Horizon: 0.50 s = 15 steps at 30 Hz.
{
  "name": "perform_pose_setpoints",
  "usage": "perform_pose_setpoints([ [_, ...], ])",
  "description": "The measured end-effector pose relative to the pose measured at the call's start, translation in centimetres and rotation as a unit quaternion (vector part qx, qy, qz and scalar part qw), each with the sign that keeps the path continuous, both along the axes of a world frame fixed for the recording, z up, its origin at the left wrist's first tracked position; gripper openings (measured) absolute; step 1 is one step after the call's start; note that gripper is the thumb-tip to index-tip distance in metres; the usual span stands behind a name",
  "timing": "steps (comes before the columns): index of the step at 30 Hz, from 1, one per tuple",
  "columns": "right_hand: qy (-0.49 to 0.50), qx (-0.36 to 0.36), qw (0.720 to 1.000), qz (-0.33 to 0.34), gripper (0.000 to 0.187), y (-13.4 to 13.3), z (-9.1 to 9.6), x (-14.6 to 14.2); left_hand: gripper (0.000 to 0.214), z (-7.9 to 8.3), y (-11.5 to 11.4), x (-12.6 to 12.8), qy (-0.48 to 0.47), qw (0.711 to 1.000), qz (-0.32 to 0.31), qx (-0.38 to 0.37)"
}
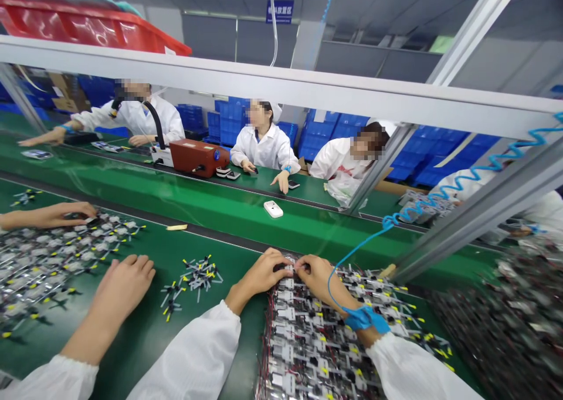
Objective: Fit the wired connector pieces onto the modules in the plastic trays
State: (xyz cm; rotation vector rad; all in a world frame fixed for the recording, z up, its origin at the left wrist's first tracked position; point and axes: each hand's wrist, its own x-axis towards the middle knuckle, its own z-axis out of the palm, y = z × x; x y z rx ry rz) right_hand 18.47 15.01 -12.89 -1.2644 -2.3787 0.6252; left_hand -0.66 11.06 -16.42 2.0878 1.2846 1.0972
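Loose yellow-tipped pieces (200,274) lie on a green bench (158,244); left hand (261,274) and right hand (319,278) pinch a largely hidden small part (289,265) at the far end of packed wired parts (285,331), work seemingly midway, rows rightward already yellow-tipped.

Held piece (292,264) too small to tell, perhaps white; right-side heap (523,312) blurred.

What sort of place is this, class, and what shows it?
Probably an electronics assembly line: a green conveyor belt, a blue coiled cord leading to a wrist strap, and rows of small wired parts.
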Motion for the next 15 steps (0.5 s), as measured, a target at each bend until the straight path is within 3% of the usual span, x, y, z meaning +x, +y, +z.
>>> perform_pose_setpoints([
  [15, -0.010, -0.025, 1.000, -0.009, 0.021, -0.23, 0.54, 0.01, 0.023, 0.22, -0.19, -0.05, -0.006, 1.000, 0.002, -0.012],
])
